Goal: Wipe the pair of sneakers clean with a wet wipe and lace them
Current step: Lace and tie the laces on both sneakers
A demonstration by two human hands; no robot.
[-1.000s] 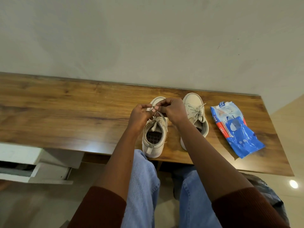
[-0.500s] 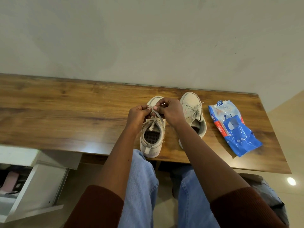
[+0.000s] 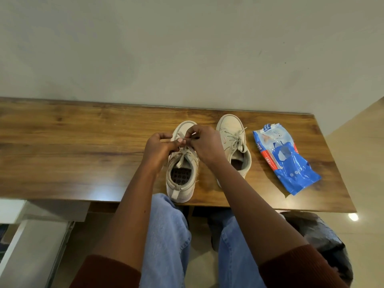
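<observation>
While tying the lace [image 3: 182, 156] over the tongue of the shoe [image 3: 180, 179], set heel-first at the front edge of the surface [image 3: 72, 142], draw both sides outward with equal pull, so as to seat the knot on the centre line and not off to one side. Left hand [image 3: 159, 147]: grip pinched on the lace between thumb and forefinger. Right hand [image 3: 206, 145]: grip likewise pinched on the lace, close against the left, above the upper eyelets. Loops or plain ends inside the pinch: cannot tell, hidden behind knuckles. Pull low and flat rather than upward, to avoid lifting the shoe or dragging it off the near edge. Tighten slowly, checking for a flat, untwisted lace before cinching. Match the bow on the second shoe [image 3: 233, 142], just beside on the right and seemingly tied already. Mind the pack [image 3: 284, 159] of wipes farther right. Judged late in the task: wiping apparently done, lacing nearly so.
</observation>
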